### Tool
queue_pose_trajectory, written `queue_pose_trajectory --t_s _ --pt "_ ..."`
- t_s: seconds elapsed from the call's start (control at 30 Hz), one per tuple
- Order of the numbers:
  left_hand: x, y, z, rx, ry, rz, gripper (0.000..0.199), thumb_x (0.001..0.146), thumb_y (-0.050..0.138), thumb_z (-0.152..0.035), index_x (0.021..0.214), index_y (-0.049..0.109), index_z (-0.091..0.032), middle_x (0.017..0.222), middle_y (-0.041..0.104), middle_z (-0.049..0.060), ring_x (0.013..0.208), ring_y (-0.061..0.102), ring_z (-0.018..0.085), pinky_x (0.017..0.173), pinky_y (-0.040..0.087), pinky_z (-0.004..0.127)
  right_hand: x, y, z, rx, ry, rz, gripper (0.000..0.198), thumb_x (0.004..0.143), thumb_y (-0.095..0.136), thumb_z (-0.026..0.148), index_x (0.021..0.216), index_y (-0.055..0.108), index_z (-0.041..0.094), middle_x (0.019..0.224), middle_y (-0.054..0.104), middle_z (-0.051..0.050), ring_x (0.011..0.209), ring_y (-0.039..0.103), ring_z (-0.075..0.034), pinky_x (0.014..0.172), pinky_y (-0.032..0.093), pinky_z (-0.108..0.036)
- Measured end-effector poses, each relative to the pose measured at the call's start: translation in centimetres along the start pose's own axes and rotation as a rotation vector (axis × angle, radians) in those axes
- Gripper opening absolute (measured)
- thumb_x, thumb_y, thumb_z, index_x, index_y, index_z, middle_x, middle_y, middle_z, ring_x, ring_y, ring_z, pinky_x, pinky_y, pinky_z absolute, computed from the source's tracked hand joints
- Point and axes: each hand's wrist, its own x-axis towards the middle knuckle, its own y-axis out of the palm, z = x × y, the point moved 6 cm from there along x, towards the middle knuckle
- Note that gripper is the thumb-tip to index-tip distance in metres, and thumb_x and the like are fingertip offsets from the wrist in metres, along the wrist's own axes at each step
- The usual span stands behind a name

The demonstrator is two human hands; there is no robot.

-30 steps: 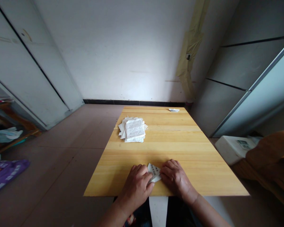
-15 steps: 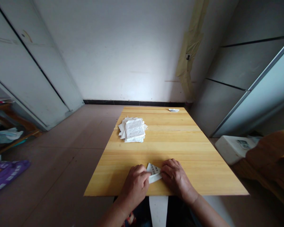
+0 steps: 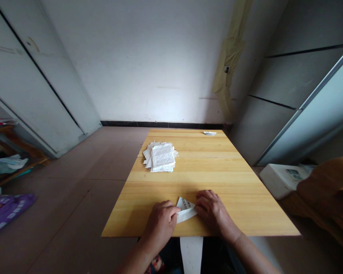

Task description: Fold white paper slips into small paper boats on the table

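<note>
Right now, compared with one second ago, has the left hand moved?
Yes: judged against the table, the left hand has shifted slightly leftward.

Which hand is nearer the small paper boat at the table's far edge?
Right. The right hand sits short of the paper boat; the left hand, also short, is farther left.

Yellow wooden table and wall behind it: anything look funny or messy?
On the yellow wooden table, the stack of white printed paper has uneven edges, so it looks messy. A wrinkled tan strip runs crookedly down the white wall.
</note>
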Motion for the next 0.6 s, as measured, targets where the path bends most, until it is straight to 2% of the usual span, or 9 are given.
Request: queue_pose_trajectory --t_s 0.2,0.4,0.5,0.6 --pt "-0.3 -0.1 -0.3 0.050 0.019 -0.014 0.028 0.077 0.052 -0.005 0.082 0.073 -0.023 0.078 0.067 0.001 0.078 0.059 0.017 0.073 0.040 0.029 0.5 0.1 -0.5 -0.061 -0.013 0.075 0.012 0.084 0.056 0.010 0.079 0.063 0.019 0.102 0.063 -0.005 0.096 0.055 -0.021 0.084 0.042 -0.034" --pt "-0.9 -0.4 -1.0 0.118 0.062 -0.088 0.025 0.077 0.053 -0.005 0.077 0.071 -0.023 0.074 0.065 0.001 0.078 0.058 0.017 0.071 0.039 0.028 1.2 0.0 -0.6 -0.081 -0.040 0.152 0.011 0.086 0.055 0.013 0.081 0.062 0.019 0.106 0.063 -0.006 0.099 0.053 -0.021 0.085 0.040 -0.034" --pt "-1.1 -0.5 -1.5 0.156 0.071 -0.120 0.018 0.078 0.057 -0.010 0.069 0.068 -0.021 0.071 0.063 0.001 0.075 0.057 0.017 0.069 0.038 0.028 1.2 0.0 -0.6 -0.091 -0.036 0.157 0.012 0.087 0.052 0.013 0.083 0.062 0.020 0.109 0.062 -0.006 0.101 0.053 -0.021 0.087 0.039 -0.035" --pt "-1.1 -0.6 -1.7 0.205 0.063 -0.166 0.019 0.079 0.059 -0.015 0.060 0.062 -0.019 0.068 0.062 0.001 0.072 0.057 0.016 0.066 0.038 0.027 1.3 0.2 -0.7 -0.109 -0.028 0.161 0.012 0.088 0.051 0.014 0.084 0.061 0.020 0.111 0.062 -0.006 0.103 0.052 -0.022 0.087 0.039 -0.036"
